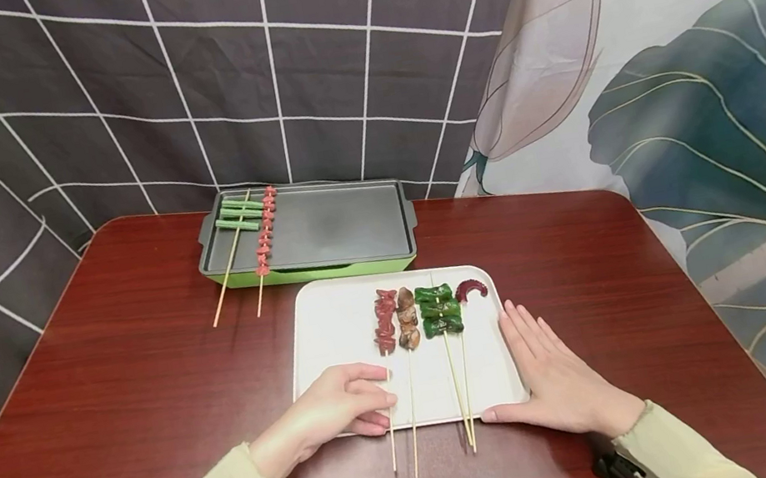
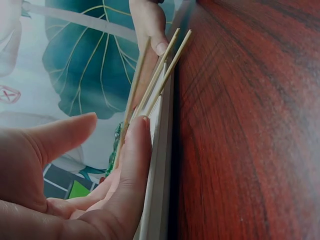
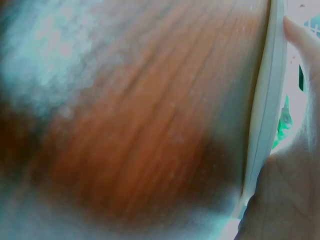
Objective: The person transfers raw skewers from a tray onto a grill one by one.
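A white tray [image 1: 336, 323] lies on the table with several skewers on it, their sticks pointing over its near edge. From left to right are a dark red meat skewer [image 1: 385, 321], a brown skewer [image 1: 407, 319], a green vegetable skewer [image 1: 440, 310] and a purple tentacle skewer [image 1: 471, 288]. My left hand [image 1: 338, 407] reaches over the near left edge, around the meat skewer's stick. In the left wrist view, a gap shows between thumb [image 2: 75, 134] and fingers. My right hand [image 1: 558, 374] rests along the tray's right edge, fingers straight, thumb at the near rim.
Behind the tray stands a grey grill pan [image 1: 342, 220] on a green base [image 1: 328, 272]. On its left side lie a green-stalk skewer [image 1: 238, 225] and a pink meat skewer [image 1: 265, 233], sticks overhanging the front. A dark checked cloth [image 1: 310, 73] hangs behind the red-brown table [image 1: 166, 351].
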`<control>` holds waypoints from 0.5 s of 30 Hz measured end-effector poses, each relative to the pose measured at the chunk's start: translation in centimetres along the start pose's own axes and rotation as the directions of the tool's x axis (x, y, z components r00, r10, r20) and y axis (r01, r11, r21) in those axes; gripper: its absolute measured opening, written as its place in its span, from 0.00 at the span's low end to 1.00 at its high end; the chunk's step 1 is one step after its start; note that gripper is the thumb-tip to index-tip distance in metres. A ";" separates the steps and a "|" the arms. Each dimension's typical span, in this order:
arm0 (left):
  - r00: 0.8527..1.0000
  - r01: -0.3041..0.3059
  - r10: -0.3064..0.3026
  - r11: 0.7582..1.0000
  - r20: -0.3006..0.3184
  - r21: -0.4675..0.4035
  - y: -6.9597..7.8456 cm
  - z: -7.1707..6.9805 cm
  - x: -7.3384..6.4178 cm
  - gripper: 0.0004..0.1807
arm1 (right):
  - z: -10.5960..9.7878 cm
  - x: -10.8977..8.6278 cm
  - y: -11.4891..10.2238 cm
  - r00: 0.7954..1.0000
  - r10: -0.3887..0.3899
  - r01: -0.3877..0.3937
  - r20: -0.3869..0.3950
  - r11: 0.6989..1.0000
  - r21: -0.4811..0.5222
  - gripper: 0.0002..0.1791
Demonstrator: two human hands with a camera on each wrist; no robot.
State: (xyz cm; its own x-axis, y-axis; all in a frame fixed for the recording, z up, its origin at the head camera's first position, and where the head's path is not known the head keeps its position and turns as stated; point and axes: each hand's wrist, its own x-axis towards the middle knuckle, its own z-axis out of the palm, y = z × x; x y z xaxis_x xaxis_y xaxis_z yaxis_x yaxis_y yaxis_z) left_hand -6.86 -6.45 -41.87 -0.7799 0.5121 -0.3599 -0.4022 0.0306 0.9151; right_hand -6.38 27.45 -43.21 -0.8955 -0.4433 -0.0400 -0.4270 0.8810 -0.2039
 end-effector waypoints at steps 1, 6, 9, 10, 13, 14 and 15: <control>1.000 0.002 -0.002 1.000 -0.005 -0.006 0.0 0.0 0.0 0.29 | 0.0 0.0 0.0 1.000 -0.002 0.002 -0.001 1.000 -0.002 0.73; 1.000 0.004 -0.005 1.000 -0.029 -0.020 0.2 -0.1 -0.1 0.31 | 0.0 0.1 0.1 1.000 -0.004 0.004 -0.005 1.000 -0.006 0.73; 1.000 0.003 -0.004 1.000 -0.029 -0.025 0.2 -0.1 -0.2 0.31 | 0.0 0.1 0.1 1.000 0.001 -0.001 -0.003 1.000 -0.004 0.73; 1.000 0.002 -0.003 1.000 -0.029 -0.025 0.2 -0.1 -0.2 0.31 | 0.0 0.1 0.1 1.000 0.003 -0.003 -0.003 1.000 -0.003 0.73; 1.000 -0.002 0.001 1.000 -0.030 -0.023 0.0 -0.1 -0.3 0.32 | 0.1 0.0 0.0 1.000 0.007 -0.007 0.000 1.000 -0.003 0.73; 1.000 -0.002 0.002 1.000 -0.031 -0.021 0.0 -0.2 -0.3 0.31 | 0.2 0.0 0.0 1.000 0.007 -0.007 -0.001 1.000 -0.004 0.73; 0.999 -0.004 0.003 1.000 -0.033 -0.019 0.0 -0.2 -0.4 0.31 | 0.2 0.0 0.0 1.000 0.007 -0.007 -0.002 1.000 -0.005 0.73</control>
State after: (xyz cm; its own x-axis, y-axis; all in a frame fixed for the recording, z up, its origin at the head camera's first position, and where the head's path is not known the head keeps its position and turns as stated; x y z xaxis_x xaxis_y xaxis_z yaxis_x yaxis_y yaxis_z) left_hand -6.67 -6.79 -41.80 -0.7965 0.4837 -0.3627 -0.4081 0.0124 0.9128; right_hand -6.36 27.45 -43.41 -0.8989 -0.4364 -0.0394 -0.4209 0.8850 -0.1990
